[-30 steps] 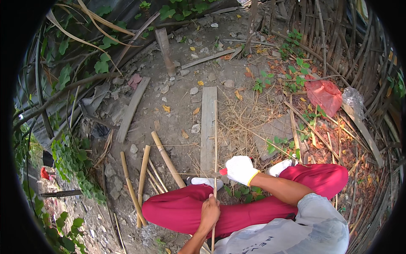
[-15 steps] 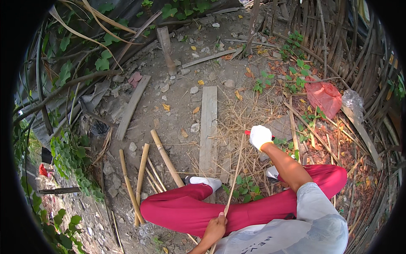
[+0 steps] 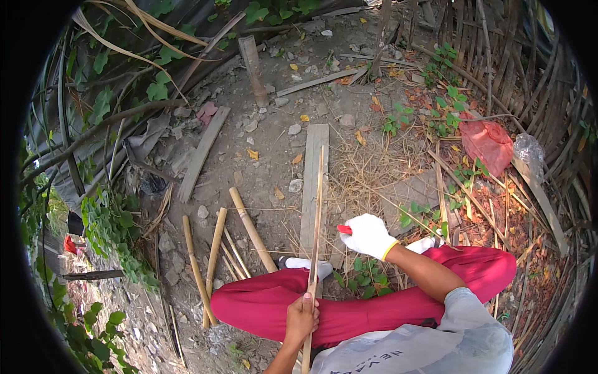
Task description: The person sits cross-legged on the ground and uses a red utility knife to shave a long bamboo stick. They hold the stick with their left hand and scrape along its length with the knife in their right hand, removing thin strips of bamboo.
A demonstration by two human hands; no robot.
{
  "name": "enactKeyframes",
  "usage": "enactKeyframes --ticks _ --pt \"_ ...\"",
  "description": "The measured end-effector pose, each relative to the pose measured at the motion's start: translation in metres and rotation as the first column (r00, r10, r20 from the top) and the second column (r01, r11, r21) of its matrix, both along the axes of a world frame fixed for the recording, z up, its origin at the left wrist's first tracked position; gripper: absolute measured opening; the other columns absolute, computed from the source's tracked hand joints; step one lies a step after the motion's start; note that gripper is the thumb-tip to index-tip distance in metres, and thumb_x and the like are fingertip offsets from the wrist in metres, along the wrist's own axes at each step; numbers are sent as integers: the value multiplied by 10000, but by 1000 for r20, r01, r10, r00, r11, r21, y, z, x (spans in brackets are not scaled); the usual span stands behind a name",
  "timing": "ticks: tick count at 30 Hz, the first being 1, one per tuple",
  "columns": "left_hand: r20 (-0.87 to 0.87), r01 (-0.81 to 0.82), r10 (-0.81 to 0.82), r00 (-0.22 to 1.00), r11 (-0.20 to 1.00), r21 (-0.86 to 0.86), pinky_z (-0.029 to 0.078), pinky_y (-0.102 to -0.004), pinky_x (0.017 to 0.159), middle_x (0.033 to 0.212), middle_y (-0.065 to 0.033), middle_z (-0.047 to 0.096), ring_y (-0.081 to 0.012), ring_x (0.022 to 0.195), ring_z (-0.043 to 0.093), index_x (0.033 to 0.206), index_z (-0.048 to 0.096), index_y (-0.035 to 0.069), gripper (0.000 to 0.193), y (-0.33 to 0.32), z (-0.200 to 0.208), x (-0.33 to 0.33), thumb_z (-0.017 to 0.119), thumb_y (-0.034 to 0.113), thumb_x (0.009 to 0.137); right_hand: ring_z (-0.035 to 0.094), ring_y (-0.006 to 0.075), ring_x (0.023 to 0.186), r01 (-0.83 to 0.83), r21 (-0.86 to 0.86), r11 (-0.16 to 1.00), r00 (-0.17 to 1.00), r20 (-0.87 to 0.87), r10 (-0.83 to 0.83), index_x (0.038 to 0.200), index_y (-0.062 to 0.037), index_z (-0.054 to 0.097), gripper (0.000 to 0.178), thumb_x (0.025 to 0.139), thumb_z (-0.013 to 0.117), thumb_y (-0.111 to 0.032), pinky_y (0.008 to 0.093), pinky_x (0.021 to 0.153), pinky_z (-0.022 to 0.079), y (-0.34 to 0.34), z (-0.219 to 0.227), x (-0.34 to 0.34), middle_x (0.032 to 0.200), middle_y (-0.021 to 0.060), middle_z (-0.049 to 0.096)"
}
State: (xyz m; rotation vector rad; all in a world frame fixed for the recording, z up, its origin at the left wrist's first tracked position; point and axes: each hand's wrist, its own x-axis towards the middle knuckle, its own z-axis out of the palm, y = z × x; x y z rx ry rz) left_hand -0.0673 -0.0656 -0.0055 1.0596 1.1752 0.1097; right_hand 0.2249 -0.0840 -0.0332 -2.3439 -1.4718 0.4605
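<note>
My bare left hand (image 3: 301, 319) is closed around a long, thin bamboo strip (image 3: 318, 218) over my lap. The strip points away from me, its far end above a flat grey board (image 3: 316, 140) on the ground. To the right of the strip, and apart from it, my right hand (image 3: 369, 237) wears a white glove with a yellow cuff. Its fingers are closed on a small red tool (image 3: 345, 230); only the red end sticks out, and the rest is hidden by the glove.
Several cut bamboo poles (image 3: 251, 227) lie left of my crossed legs. Dry shavings (image 3: 367, 168) are strewn right of the board. Farther right are a red plastic bag (image 3: 484, 144), a clear bag (image 3: 528, 153) and a stick fence. A short post (image 3: 253, 71) stands at the back.
My gloved hand has come nearer to my body and slightly left, away from the strip. The strip has swung left at its far end, and my left hand has shifted a little left and forward.
</note>
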Motion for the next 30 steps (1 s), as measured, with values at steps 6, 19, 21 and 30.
enactKeyframes --ticks 6,19,21,30 --pt "38 -3 -3 999 989 150 355 -266 405 603 -11 504 -84 452 444 935 607 21 439 -2 -10 20 458 396 1110 697 384 675 -150 94 984 987 67 144 765 -105 720 209 801 668 -305 502 628 550 -2 0 -34 694 170 687" --pt "-145 193 -140 979 858 476 484 -379 509 610 -107 618 -223 496 615 877 628 -15 444 -22 -41 9 427 306 1108 755 377 802 -73 -136 988 996 41 79 865 -39 785 242 841 621 -215 471 711 589 10 -23 -37 834 230 743" --pt "-155 172 -117 981 893 416 490 -389 521 609 -109 617 -230 508 623 879 631 -11 443 -21 -36 11 430 311 1108 755 378 804 -72 -162 984 996 47 81 870 -41 784 241 843 620 -216 470 704 590 18 -30 -33 849 234 745" --pt "-266 359 -270 925 850 385 500 -433 610 657 -135 647 -303 613 665 889 648 -16 437 -49 -28 -25 455 318 1094 754 359 832 134 -138 981 969 224 -101 917 -49 771 215 879 616 -193 467 715 596 26 -86 53 889 206 754"
